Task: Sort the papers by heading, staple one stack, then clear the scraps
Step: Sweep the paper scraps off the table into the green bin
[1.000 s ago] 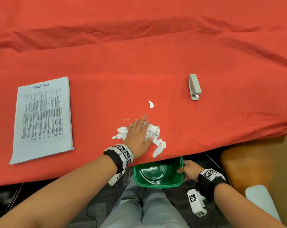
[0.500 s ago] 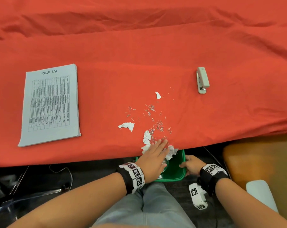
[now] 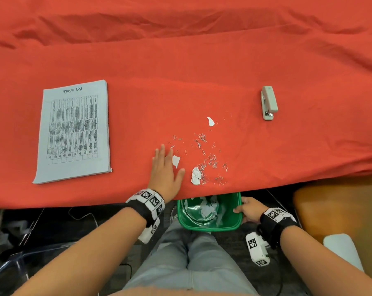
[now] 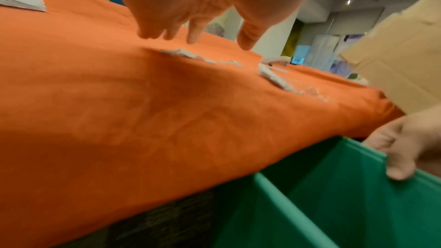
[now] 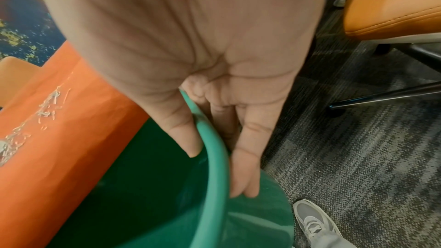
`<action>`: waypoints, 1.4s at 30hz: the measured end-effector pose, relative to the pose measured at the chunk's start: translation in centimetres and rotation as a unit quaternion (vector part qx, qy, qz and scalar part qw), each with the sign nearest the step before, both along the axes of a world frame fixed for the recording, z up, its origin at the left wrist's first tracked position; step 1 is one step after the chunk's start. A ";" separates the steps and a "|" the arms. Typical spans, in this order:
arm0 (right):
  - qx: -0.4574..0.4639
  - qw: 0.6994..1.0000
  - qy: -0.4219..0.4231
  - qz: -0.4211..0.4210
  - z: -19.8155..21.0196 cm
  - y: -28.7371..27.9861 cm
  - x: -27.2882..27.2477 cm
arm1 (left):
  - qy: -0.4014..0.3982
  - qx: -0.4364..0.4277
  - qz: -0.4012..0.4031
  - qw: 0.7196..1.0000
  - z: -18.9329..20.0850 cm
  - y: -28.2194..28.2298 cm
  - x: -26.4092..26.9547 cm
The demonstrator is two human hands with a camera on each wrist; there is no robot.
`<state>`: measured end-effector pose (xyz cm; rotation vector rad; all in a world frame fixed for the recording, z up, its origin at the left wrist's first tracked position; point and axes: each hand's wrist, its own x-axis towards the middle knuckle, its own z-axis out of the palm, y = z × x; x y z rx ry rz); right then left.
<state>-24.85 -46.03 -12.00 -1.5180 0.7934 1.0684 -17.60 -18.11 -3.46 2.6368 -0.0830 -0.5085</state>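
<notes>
My left hand (image 3: 164, 167) (image 4: 195, 31) lies flat and open on the red cloth (image 3: 180, 71), just left of a small white paper scrap (image 3: 176, 160). A crumpled scrap (image 3: 195, 175) and a scatter of loose staples (image 3: 208, 159) lie to its right; another scrap (image 3: 210, 121) sits farther back. My right hand (image 3: 248, 209) (image 5: 214, 139) grips the rim of a green bin (image 3: 210, 226) (image 5: 214, 167) held below the table's edge, with scraps inside. A paper stack headed "Task List" (image 3: 74, 131) lies at the left. The stapler (image 3: 268, 102) rests at the right.
An orange chair (image 3: 330, 208) stands at the right, beside a brown cardboard surface (image 4: 393, 59). Grey carpet, a chair leg and my shoe (image 5: 312, 222) show below the bin. My legs are under the table edge.
My left hand swept scraps off the table edge into the bin, then moved back up and left onto the cloth beside a remaining scrap. The right hand kept holding the bin.
</notes>
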 end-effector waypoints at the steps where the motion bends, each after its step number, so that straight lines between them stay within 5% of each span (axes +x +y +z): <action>1: 0.003 1.000 0.000 0.000 0.0 0.1 0.0 | 0.019 0.021 -0.011 1.000 -0.5 0.2 0.4; 7: 0.010 1.000 0.004 -0.002 -0.1 0.2 0.0 | 0.055 0.044 -0.215 0.974 -1.2 -1.9 -2.0; 16: 0.004 1.000 0.007 -0.015 -0.3 0.1 -0.2 | 0.118 -0.006 -0.394 0.912 -2.4 -4.2 -7.0; 20: 0.001 1.000 0.000 -0.009 -0.4 -0.1 -0.2 | 0.108 -0.094 -0.348 0.926 -0.7 -3.8 -5.8; 27: 0.000 1.000 -0.007 0.007 -0.1 -0.2 0.2 | -0.105 -0.121 -0.131 0.978 0.6 -1.0 3.3; 32: -0.004 1.000 -0.004 0.000 -0.2 -0.1 0.3 | 0.009 0.020 -0.068 0.997 -1.3 0.0 6.7; 37: -0.006 1.000 -0.001 0.000 -0.4 -0.2 0.2 | 0.041 0.059 -0.228 0.971 -1.2 -2.3 1.8; 42: -0.002 1.000 0.003 -0.002 -0.5 -0.4 0.3 | 0.115 0.017 -0.407 0.906 -0.6 -4.2 -3.7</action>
